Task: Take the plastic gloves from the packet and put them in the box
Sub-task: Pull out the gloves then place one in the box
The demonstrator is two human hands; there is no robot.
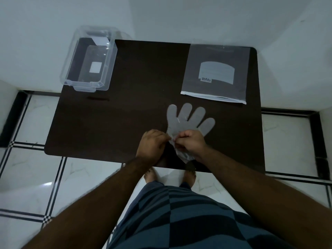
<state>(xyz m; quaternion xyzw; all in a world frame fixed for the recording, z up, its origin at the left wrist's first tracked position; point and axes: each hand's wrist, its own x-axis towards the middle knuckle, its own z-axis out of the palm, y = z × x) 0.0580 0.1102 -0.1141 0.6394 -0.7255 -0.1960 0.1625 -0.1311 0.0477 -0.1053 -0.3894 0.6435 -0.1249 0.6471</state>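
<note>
Both hands, left hand [152, 142] and right hand [191, 142], pinched the crumpled cuff of a plastic glove [186, 121] lying near the table's [107, 123] front edge, apparently separating layers. Far right lay the packet [215, 72]; far left, the clear box [89, 58] stood open.

One clear plastic glove [186, 121] lies spread just beyond the two hands, left hand [152, 143] and right hand [191, 142], which both pinch its crumpled cuff; whether more layers are stacked in it cannot be told. One glove packet [215, 72] sits farther ahead of the right hand. One clear plastic box [89, 58] stands well beyond the left hand. One dark table [107, 123] bears them all.
</note>
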